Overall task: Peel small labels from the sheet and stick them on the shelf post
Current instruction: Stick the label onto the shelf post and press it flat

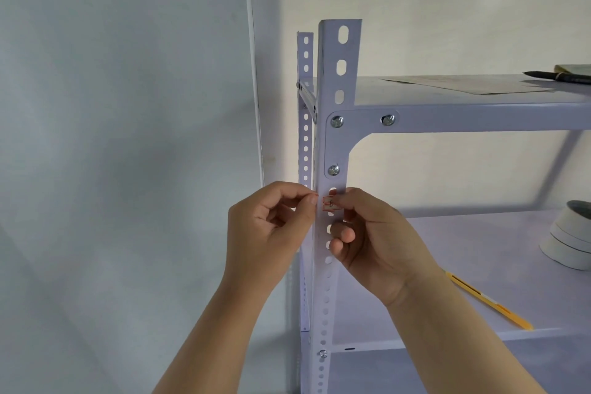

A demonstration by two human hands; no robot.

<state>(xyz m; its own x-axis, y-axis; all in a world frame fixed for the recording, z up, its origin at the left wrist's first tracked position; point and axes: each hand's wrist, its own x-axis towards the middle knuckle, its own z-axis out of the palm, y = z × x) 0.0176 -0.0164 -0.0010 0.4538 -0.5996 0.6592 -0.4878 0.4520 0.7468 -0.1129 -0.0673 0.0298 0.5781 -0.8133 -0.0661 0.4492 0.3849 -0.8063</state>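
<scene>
A small white label (331,204) with a red border sits on the front face of the white perforated shelf post (334,144), just below the corner bracket with its screws. It looks like two red-framed fields, one above the other; a dark handwritten mark is in the upper field, but it is too small to read.

The left hand (271,230) pinches the left edge of the label between thumb and index finger, at the corner of the post, with the other fingers curled in. The right hand (374,243) pinches the right edge of the label the same way, and its lower fingers are bent against the post.

On the top shelf (447,99) lie a sheet of paper (463,84) and a black pen (556,75). On the lower shelf (479,265) stand tape rolls (569,240), and a yellow strip (489,301) lies nearby. No writing on these can be read.
</scene>
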